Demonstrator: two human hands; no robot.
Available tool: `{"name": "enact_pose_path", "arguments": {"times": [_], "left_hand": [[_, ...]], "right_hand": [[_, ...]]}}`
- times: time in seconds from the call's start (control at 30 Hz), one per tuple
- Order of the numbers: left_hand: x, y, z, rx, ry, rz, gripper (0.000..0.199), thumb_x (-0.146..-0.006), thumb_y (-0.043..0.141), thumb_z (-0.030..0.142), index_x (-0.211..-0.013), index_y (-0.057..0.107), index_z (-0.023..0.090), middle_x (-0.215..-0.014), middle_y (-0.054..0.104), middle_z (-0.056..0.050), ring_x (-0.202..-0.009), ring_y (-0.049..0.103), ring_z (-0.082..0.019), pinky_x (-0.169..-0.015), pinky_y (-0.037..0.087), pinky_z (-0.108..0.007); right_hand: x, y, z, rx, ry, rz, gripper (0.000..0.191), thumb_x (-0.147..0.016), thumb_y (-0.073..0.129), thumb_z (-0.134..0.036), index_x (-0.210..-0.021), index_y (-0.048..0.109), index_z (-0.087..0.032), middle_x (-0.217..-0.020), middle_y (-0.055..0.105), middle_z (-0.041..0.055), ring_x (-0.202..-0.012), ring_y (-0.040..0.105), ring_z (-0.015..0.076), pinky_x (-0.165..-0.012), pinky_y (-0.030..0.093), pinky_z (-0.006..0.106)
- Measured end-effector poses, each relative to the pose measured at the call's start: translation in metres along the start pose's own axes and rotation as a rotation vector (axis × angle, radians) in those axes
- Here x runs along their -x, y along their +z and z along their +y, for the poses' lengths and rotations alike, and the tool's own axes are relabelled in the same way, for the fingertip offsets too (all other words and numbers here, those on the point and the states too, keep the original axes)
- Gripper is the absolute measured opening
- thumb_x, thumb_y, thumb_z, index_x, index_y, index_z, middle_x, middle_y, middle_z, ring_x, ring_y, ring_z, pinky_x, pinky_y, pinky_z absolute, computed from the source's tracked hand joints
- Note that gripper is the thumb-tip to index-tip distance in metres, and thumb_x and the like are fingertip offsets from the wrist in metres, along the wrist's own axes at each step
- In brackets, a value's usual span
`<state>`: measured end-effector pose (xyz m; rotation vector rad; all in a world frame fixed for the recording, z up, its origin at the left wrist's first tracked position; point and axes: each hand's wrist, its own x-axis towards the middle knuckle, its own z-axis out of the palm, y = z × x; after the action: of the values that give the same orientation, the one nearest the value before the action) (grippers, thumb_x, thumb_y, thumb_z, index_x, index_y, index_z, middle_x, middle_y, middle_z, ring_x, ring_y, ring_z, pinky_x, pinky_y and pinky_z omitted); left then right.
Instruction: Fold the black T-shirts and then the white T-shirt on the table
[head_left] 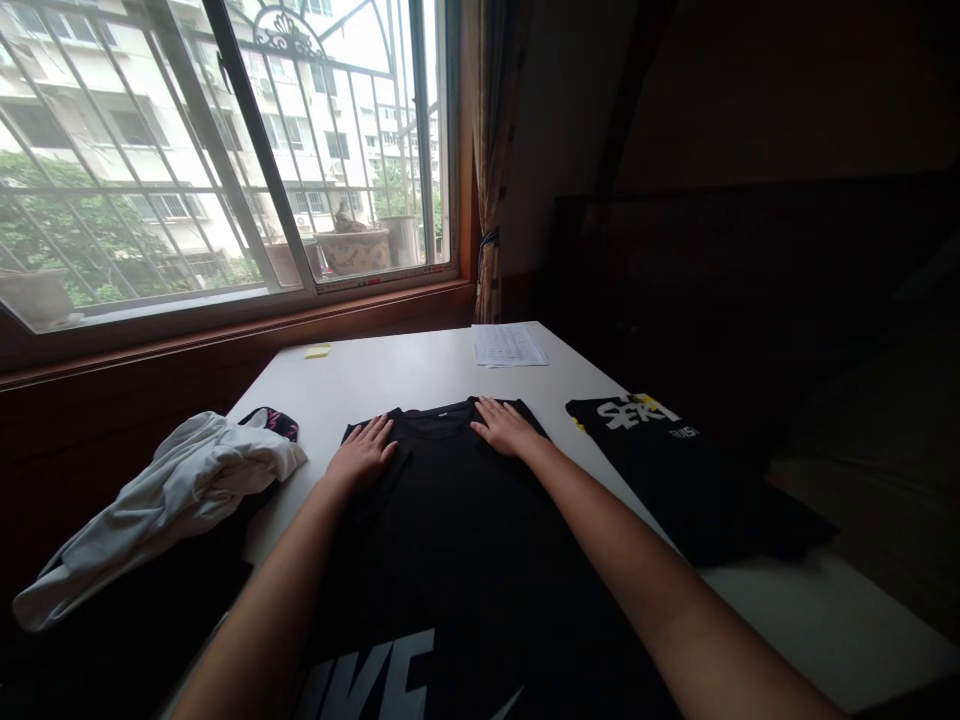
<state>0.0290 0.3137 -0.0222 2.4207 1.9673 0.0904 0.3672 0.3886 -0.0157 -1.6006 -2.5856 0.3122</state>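
A black T-shirt point(450, 540) with grey lettering near the bottom of the view lies spread on the white table, its neckline at the far end. My left hand point(364, 452) rests flat on the shirt's left shoulder, fingers stretched out. On the right shoulder, beside the collar, my right hand point(504, 425) lies flat too, with its fingers extended. Neither hand grips the cloth. The shirt's lower end runs out of view, and my forearms cover parts of its sides.
On the white table point(390, 370), a black garment with white print point(675, 480) lies at right. Crumpled pale grey clothing point(172, 500) sits at the left edge over dark cloth. Papers point(510, 346) and a yellow note point(317, 351) lie at the back, below a barred window point(225, 150).
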Motion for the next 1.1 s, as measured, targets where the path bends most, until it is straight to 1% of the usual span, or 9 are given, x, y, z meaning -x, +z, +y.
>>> {"name": "enact_pose_path", "arguments": {"times": [0.1,0.27,0.47,0.67,0.8,0.97,1.1], "left_hand": [[-0.002,-0.001,-0.003,0.003,-0.007,0.001,0.065,-0.105,0.023,0.052,-0.161,0.027,0.019,-0.169,0.018,-0.006,-0.156,0.016,-0.023,-0.126,0.016,-0.045],[-0.005,-0.003,-0.009,0.004,-0.009,0.000,0.064,-0.104,0.024,0.051,-0.161,0.028,0.022,-0.169,0.019,-0.005,-0.156,0.016,-0.022,-0.126,0.016,-0.045],[-0.012,-0.002,-0.018,0.000,-0.017,-0.007,0.067,-0.104,0.023,0.052,-0.161,0.026,0.016,-0.169,0.018,-0.007,-0.157,0.015,-0.023,-0.126,0.015,-0.046],[-0.018,0.000,-0.025,-0.001,-0.019,-0.001,0.066,-0.104,0.023,0.053,-0.161,0.026,0.020,-0.169,0.018,-0.005,-0.157,0.016,-0.023,-0.126,0.016,-0.046],[-0.021,0.001,-0.028,-0.001,-0.023,-0.001,0.066,-0.104,0.023,0.053,-0.162,0.026,0.021,-0.169,0.018,-0.005,-0.157,0.016,-0.023,-0.126,0.015,-0.045],[-0.023,0.000,-0.031,0.001,-0.032,-0.008,0.067,-0.104,0.022,0.054,-0.162,0.025,0.020,-0.169,0.017,-0.005,-0.157,0.015,-0.023,-0.126,0.015,-0.045],[-0.025,-0.002,-0.032,-0.004,-0.037,-0.020,0.069,-0.104,0.021,0.055,-0.162,0.024,0.018,-0.169,0.017,-0.005,-0.157,0.014,-0.022,-0.126,0.015,-0.045]], "right_hand": [[-0.004,-0.001,-0.003,0.002,0.005,-0.015,0.081,-0.100,0.015,-0.065,-0.164,0.017,-0.015,-0.171,0.010,0.0064,-0.157,0.007,0.0220,-0.127,0.003,0.042],[-0.011,-0.003,-0.007,-0.007,0.009,-0.028,0.080,-0.100,0.015,-0.065,-0.164,0.015,-0.018,-0.171,0.008,0.0054,-0.157,0.005,0.0222,-0.127,0.002,0.042],[-0.021,-0.001,-0.008,-0.015,0.004,-0.029,0.080,-0.100,0.014,-0.065,-0.164,0.015,-0.017,-0.171,0.006,0.0050,-0.158,0.004,0.0220,-0.126,0.001,0.043],[-0.030,0.002,-0.008,-0.023,0.007,-0.033,0.080,-0.100,0.014,-0.065,-0.165,0.013,-0.019,-0.171,0.006,0.0034,-0.158,0.001,0.0224,-0.126,0.002,0.044],[-0.035,0.002,-0.008,-0.017,0.007,-0.034,0.080,-0.100,0.014,-0.066,-0.165,0.013,-0.019,-0.171,0.005,0.0035,-0.158,0.002,0.0223,-0.126,0.002,0.044],[-0.041,0.003,-0.007,-0.004,0.000,-0.027,0.081,-0.100,0.014,-0.066,-0.164,0.015,-0.016,-0.171,0.006,0.0040,-0.158,0.004,0.0217,-0.127,0.003,0.044],[-0.044,0.003,-0.006,-0.008,-0.003,-0.024,0.081,-0.100,0.014,-0.067,-0.165,0.014,-0.018,-0.171,0.006,0.0029,-0.158,0.004,0.0219,-0.127,0.003,0.044]]}}
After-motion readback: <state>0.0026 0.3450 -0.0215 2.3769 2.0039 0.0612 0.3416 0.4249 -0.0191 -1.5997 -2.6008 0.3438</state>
